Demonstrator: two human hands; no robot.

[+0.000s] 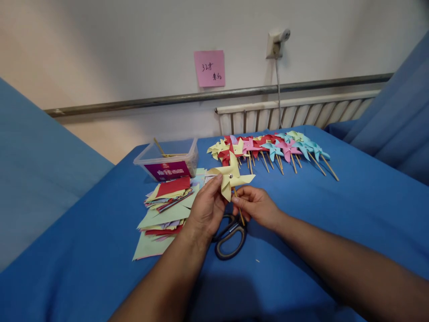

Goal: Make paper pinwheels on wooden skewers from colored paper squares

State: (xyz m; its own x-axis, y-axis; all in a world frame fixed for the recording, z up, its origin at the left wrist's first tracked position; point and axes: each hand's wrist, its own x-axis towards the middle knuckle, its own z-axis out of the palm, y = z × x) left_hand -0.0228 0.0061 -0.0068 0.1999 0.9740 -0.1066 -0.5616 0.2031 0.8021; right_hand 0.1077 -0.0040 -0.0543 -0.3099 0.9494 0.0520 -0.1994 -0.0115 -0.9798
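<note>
Blue cloth (355,201) covers the work surface before a pale wall (134,53). Centre: a yellow pinwheel (236,180), blades folded and pinned, seemingly complete; left hand (209,203) pinches its paper between thumb and fingers, right hand (256,205) closes its fingertips on the stick (235,193). Right of centre: assembled pinwheels (288,150), massed. Left of centre: flat paper sheets (169,192), unfolded, and a tub (193,163) with loose sticks (158,146). Below the hands: scissors (229,256). Upper centre: pink note (209,68), handwritten "32" plus further characters. The tub's purple label (167,171) carries white characters, too blurred to read reliably.
</note>
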